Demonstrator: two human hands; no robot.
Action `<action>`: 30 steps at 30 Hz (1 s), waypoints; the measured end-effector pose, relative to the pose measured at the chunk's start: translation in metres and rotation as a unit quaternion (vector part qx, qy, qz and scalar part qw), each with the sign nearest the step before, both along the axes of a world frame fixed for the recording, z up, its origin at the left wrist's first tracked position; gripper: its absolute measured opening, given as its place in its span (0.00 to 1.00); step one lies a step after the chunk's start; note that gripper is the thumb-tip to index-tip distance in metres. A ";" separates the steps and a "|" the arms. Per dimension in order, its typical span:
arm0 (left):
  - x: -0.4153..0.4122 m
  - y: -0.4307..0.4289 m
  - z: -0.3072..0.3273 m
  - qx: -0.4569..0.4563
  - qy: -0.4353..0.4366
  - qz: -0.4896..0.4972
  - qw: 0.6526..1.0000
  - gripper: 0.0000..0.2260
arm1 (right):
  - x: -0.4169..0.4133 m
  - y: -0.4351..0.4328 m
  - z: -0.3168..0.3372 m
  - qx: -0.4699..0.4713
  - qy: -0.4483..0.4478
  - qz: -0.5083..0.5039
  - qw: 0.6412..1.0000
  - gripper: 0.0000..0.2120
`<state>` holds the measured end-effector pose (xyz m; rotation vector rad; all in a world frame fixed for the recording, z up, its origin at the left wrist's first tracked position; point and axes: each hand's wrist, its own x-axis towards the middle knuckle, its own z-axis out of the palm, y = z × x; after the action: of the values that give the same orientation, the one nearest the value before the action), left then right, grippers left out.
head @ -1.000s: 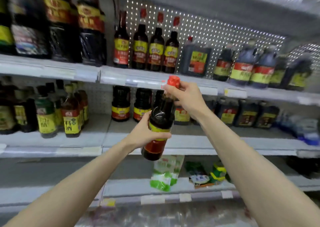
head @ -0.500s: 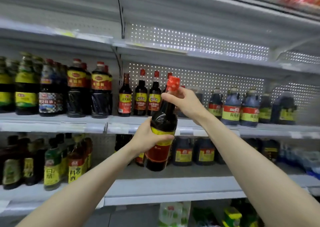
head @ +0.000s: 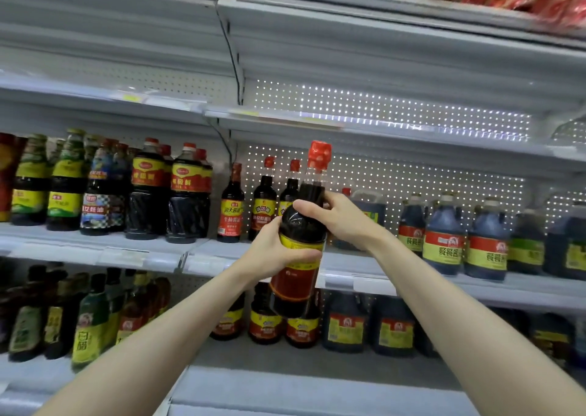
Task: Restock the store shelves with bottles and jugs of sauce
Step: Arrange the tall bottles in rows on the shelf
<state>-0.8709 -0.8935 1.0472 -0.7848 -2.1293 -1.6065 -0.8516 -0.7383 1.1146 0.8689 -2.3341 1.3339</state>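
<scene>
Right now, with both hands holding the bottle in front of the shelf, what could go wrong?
The bottle hangs in the air, held only by the left hand and right hand; a slip would likely drop it. Pushed in carelessly, it may knock the slim bottles standing on the shelf behind it.

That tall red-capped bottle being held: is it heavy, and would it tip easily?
Probably heavy: the bottle looks full of dark sauce, and the left hand and right hand both grip it. Tall and narrow, it may tip if nudged.

A shop — tiered metal shelves point(head: 95, 252) of labelled sauce bottles point(head: 187, 200)
</scene>
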 end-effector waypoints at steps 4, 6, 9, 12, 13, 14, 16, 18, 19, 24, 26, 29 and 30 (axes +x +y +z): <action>-0.010 0.015 0.014 -0.007 0.007 0.013 1.000 0.25 | -0.018 0.014 0.011 -0.012 0.027 0.015 0.999 0.07; -0.015 0.023 0.021 -0.006 0.019 0.029 0.999 0.23 | -0.029 0.021 0.017 -0.019 0.044 0.017 0.999 0.06; -0.025 0.029 0.025 0.003 0.036 0.069 0.997 0.24 | -0.043 0.023 0.024 -0.026 0.075 0.012 0.997 0.04; -0.037 0.029 0.025 -0.012 0.046 0.078 0.996 0.27 | -0.060 0.022 0.029 -0.056 0.090 0.007 0.994 0.04; -0.041 0.028 0.024 -0.025 0.050 0.078 0.995 0.27 | -0.065 0.020 0.030 -0.063 0.096 0.004 0.993 0.05; -0.045 0.024 0.025 -0.034 0.055 0.081 0.995 0.27 | -0.071 0.017 0.031 -0.065 0.101 0.001 0.993 0.06; -0.054 0.016 0.025 -0.038 0.064 0.094 0.993 0.25 | -0.083 0.009 0.031 -0.063 0.107 -0.006 0.992 0.07; -0.065 0.005 0.025 -0.036 0.063 0.107 0.992 0.25 | -0.096 -0.001 0.030 -0.059 0.111 -0.018 0.992 0.11; -0.072 -0.001 0.025 -0.035 0.061 0.108 0.992 0.25 | -0.104 -0.008 0.029 -0.060 0.112 -0.023 0.992 0.13; -0.112 -0.035 0.021 -0.034 0.061 0.123 0.990 0.27 | -0.134 -0.040 0.023 -0.074 0.104 -0.030 0.991 0.11; -0.131 -0.046 0.019 -0.023 0.058 0.132 0.989 0.29 | -0.145 -0.052 0.022 -0.066 0.106 -0.037 0.992 0.11; -0.153 -0.061 0.021 -0.012 0.058 0.142 0.988 0.31 | -0.163 -0.067 0.026 -0.061 0.113 -0.049 0.990 0.10; -0.159 -0.065 0.022 -0.013 0.056 0.141 0.988 0.31 | -0.168 -0.072 0.027 -0.062 0.113 -0.054 0.990 0.10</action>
<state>-1.0297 -0.9586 1.0694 -0.5386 -2.0763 -1.3598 -1.0200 -0.8099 1.1413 0.7987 -2.0710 1.2511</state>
